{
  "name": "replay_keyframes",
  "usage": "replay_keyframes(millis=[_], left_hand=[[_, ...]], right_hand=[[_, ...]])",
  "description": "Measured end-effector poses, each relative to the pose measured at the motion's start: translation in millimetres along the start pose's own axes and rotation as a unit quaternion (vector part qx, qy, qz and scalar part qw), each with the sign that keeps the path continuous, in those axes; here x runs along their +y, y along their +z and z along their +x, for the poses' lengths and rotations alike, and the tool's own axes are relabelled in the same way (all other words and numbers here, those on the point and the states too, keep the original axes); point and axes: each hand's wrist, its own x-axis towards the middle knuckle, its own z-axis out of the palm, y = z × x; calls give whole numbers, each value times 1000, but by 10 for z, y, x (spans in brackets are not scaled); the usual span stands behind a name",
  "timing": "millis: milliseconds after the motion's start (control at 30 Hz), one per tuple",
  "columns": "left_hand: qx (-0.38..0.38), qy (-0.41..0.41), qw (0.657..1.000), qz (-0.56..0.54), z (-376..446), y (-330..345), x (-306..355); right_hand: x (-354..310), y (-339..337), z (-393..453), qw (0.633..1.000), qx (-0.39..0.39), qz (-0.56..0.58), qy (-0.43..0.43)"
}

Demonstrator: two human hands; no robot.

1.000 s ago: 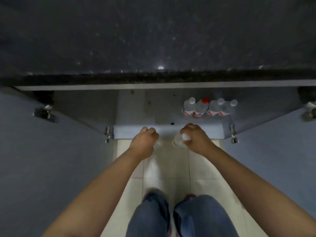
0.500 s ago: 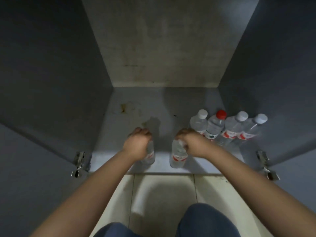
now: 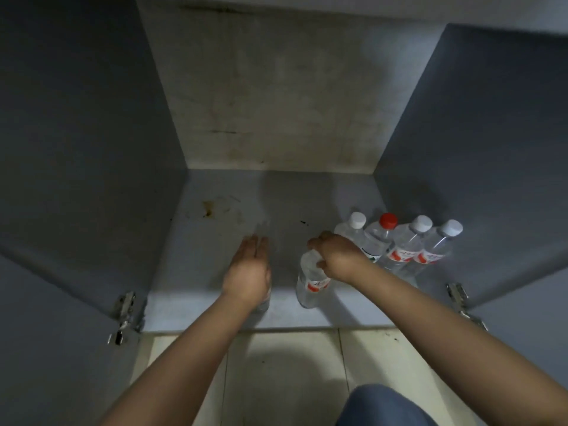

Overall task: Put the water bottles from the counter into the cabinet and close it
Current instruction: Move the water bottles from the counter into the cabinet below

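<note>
- Right hand (image 3: 336, 256) is seen curled round the neck of a clear water bottle (image 3: 312, 279), which is held upright on the front part of the cabinet floor (image 3: 285, 204).
- Left hand (image 3: 249, 269) is seen with fingers straight and relaxed above a second bottle (image 3: 262, 304); only a sliver of that bottle is shown under the wrist, and whether it is touched cannot be told.
- Four more bottles are counted in a row (image 3: 399, 244) at the right of the cabinet floor, packed close together: three with white caps, one with a red cap (image 3: 388, 220).
- Six bottles in all are counted inside; the bench is not in view, so any bottles left on it cannot be counted.
- Two hinges are counted, one on the left door (image 3: 124, 315) and one on the right door (image 3: 459, 298); both doors are open.
- A risk is judged from the front placement: the two near bottles could be struck and tipped when the doors are swung shut.
- A further risk is judged from the right forearm, which is close beside the row and could knock it on withdrawal.
</note>
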Motion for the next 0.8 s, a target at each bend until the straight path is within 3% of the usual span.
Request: replay_keyframes(millis=[300, 800], left_hand=[[-46, -27, 994, 97, 71, -109, -21], [-87, -17, 989, 115, 112, -168, 33]], right_hand=[[118, -212, 271, 999, 27, 4, 40], [235, -275, 418, 995, 48, 57, 73]])
